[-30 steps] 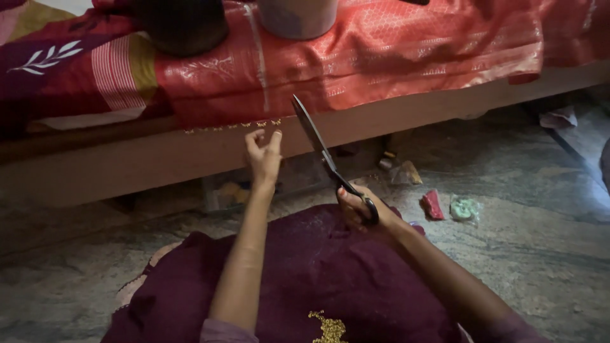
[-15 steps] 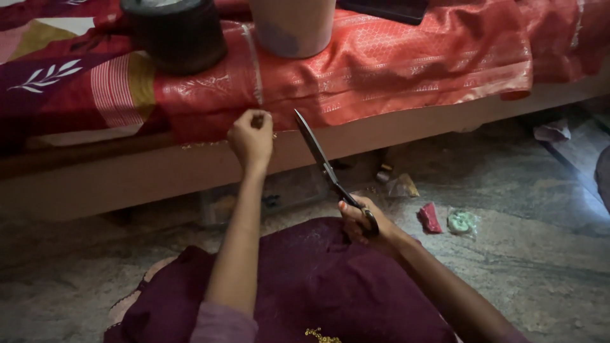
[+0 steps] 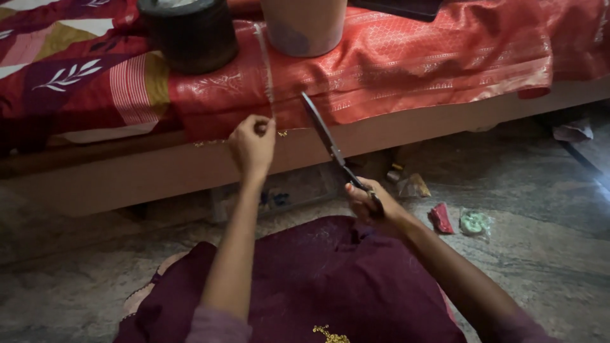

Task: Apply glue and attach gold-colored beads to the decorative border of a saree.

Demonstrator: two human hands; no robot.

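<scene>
A dark round tin point(image 3: 189, 32) stands on the red bedspread point(image 3: 406, 63), near the bed's front edge. Just below that edge the left hand point(image 3: 252, 145) is raised, fingers pinched shut on a thin strip point(image 3: 267, 70) hanging from above. Right of it, with a small open gap, the right hand point(image 3: 372, 206) grips shut scissors point(image 3: 330, 149) angled toward the strip. A maroon cloth point(image 3: 318, 286) covers the lap; bare stone floor point(image 3: 546, 254) lies to the right.

Wearing a dark maroon garment point(image 3: 330, 286) with a small gold embroidered motif point(image 3: 329, 333) near the lower hem; showing short sleeves of a paler mauve point(image 3: 219, 325), both forearms bare, painted orange nail point(image 3: 349, 188) on the right hand point(image 3: 372, 206).
</scene>
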